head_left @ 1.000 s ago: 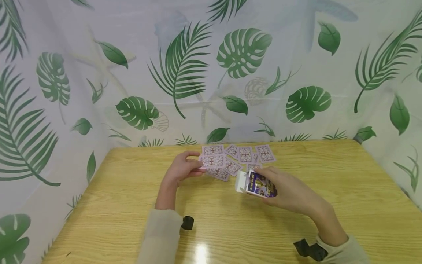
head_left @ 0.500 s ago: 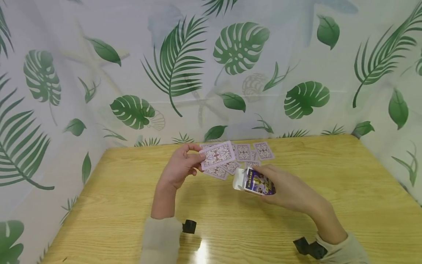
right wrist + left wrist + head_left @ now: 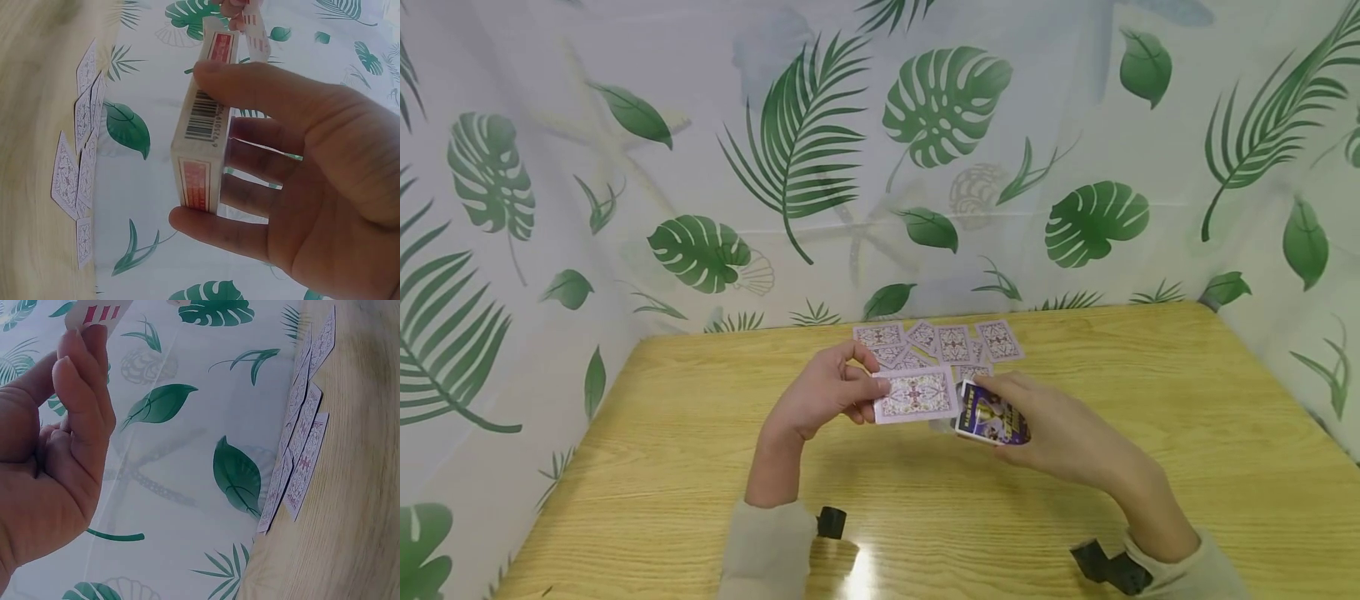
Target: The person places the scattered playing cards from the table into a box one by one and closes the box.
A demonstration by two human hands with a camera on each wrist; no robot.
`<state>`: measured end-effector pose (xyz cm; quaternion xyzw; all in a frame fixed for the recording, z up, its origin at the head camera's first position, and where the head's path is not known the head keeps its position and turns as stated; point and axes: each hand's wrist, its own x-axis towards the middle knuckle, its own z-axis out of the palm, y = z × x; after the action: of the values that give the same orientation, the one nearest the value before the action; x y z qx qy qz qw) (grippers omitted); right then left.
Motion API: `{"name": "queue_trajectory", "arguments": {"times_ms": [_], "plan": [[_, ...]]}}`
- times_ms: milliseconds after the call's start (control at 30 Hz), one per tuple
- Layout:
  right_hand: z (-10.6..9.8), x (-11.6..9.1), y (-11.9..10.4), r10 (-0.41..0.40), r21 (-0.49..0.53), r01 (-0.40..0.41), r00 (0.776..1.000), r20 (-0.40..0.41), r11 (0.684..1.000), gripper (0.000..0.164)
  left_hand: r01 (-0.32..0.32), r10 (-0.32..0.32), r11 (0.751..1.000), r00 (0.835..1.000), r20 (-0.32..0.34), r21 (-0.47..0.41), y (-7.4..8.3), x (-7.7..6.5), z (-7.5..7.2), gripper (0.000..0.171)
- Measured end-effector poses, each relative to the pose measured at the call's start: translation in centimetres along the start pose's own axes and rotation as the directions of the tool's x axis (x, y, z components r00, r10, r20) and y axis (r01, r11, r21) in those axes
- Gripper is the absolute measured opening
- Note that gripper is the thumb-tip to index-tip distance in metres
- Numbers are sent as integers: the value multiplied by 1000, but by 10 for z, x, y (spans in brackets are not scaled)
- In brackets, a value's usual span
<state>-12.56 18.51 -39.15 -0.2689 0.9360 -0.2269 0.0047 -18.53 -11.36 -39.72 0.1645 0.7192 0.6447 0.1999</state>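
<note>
My left hand pinches a playing card between thumb and fingers, its patterned purple back toward the head camera. In the left wrist view the card's face shows red marks. My right hand grips a card box with a purple and gold front; a barcode and red panels show on the box in the right wrist view. The card's right end is right at the box's open end, overlapping its white flap in the head view. Behind both hands, several playing cards lie back up on the table.
The wooden table ends at a white curtain printed with green leaves, which also runs along both sides. The scattered cards lie near the table's far edge. Black cameras are strapped at both wrists.
My left hand has lifted the card off the spread cards and brought it right and nearer, level with the box's open end. The right hand with the box has hardly moved.
</note>
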Motion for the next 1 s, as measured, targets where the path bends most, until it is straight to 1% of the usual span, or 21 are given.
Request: {"name": "queue_trajectory", "arguments": {"times_ms": [100, 333, 567, 800, 867, 1000], "plan": [[0, 0, -2, -7, -7, 7, 1000, 1, 1000, 79, -2, 2, 1000, 1000, -1, 18, 1, -1, 0, 20], [0, -1, -4, -13, -7, 13, 1000, 3, 1000, 78, -3, 5, 998, 999, -34, 67, 1, -1, 1, 19], [1, -1, -4, -15, -10, 15, 1000, 3, 1000, 77, -19, 23, 994, 999, -30, 109, 1, -2, 3, 18], [1, -1, -4, -15, -8, 15, 1000, 4, 1000, 77, -26, 40, 988, 995, -88, 149, 2, -3, 1, 15], [1, 0, -4, -15, -9, 15, 1000, 5, 1000, 77, -28, 41, 988, 996, -80, 152, 2, -3, 1, 15], [1, 0, -4, -12, -10, 12, 1000, 11, 1000, 78, -41, 47, 989, 998, -41, 142, 1, -2, 2, 16]]}}
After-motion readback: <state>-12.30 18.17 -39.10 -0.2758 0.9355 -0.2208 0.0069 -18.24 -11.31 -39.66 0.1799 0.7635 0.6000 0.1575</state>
